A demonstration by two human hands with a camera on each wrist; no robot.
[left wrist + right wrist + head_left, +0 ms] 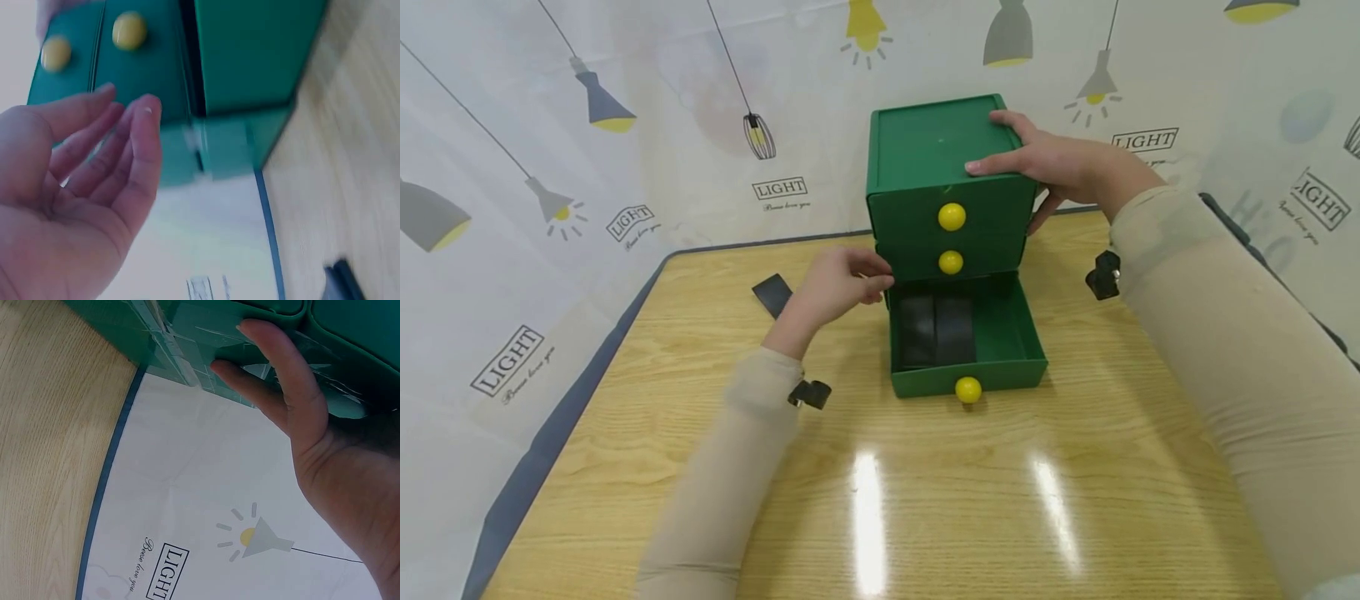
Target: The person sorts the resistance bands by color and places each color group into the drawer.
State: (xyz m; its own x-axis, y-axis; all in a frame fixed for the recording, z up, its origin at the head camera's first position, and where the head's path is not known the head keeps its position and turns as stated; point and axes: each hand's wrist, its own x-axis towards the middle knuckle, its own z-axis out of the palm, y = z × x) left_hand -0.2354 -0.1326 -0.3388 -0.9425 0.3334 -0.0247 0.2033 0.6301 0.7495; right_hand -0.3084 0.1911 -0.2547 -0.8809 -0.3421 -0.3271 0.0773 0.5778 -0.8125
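A green cabinet (936, 150) stands toward the back of the table, with round yellow knobs on its drawers. Its bottom drawer (1013, 325) is pulled out, and two flat black pieces (955, 329) lie side by side on the drawer's left. My left hand (842, 287) is at the cabinet's lower left front, fingers loosely bent and thumb apart; in the left wrist view nothing sits between them. My right hand (1056, 158) rests on the cabinet's top right, some fingers on the top and others against the right side, as the right wrist view shows.
Another flat black piece (772, 294) lies on the wooden table (925, 483), left of the cabinet and partly behind my left hand. A pale cloth (700, 183) printed with lamps hangs close behind and at both sides.
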